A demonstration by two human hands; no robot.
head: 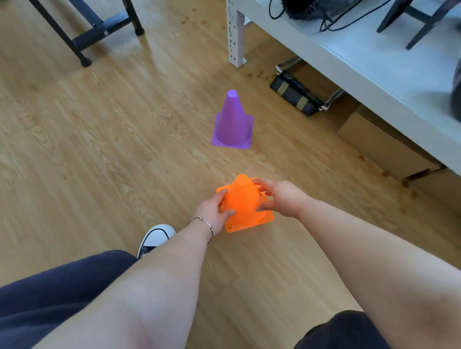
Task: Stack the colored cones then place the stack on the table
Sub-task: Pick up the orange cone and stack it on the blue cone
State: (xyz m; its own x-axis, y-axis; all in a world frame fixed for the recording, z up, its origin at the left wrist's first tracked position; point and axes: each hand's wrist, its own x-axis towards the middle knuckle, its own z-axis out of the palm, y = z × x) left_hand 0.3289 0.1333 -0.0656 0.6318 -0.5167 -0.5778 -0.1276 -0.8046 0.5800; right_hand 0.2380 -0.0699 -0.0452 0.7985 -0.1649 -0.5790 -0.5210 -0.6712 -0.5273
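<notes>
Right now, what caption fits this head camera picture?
Both hands grip the orange cone; purple cone waits beyond.

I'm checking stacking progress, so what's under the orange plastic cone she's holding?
A second orange base edge peeks out beneath the orange plastic cone, so it seems nested on another. Both hands' fingers cover the sides; how many lie below is hidden.
</notes>
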